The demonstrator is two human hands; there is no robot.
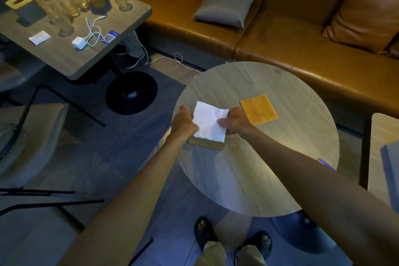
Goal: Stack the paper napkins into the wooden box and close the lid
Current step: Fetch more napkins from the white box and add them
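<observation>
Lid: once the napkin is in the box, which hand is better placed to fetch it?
Right. The lid lies flat on the table right beside the right hand; the left hand holds the far edge of the napkin, farther away.

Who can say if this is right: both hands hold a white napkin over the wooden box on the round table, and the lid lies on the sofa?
Not quite. In the head view the lid lies on the round table, beside the right hand. That hand and the left hand do hold the napkin over the wooden box.
</observation>
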